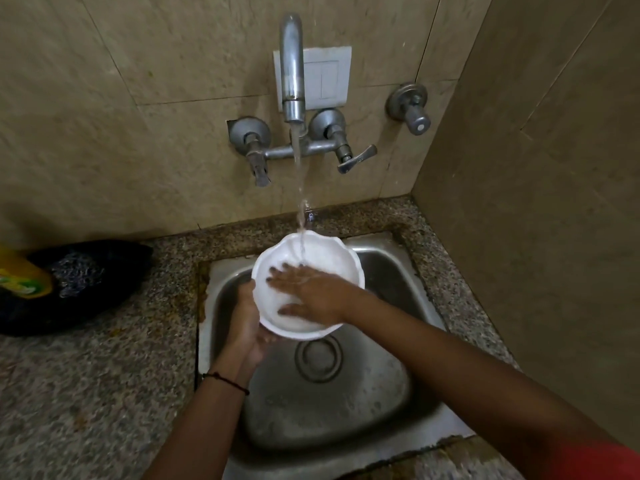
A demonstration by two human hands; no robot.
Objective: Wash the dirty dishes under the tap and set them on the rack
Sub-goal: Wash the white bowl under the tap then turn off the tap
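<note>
Mid-rinse over the sink [349,414]: gripping white bowl [323,259] with curled left hand [246,318], under the running tap [292,74]; rubbing inside with flat, outspread right hand [313,294]. Racking not yet done; no rack visible.

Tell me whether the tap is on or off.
On. A stream of water falls from the tap into the white bowl held over the sink.

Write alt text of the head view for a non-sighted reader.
A left hand holds a white scalloped bowl over a steel sink, the right hand flat inside it, under water running from the wall tap. A yellow bottle and dark bag sit on the counter.
</note>
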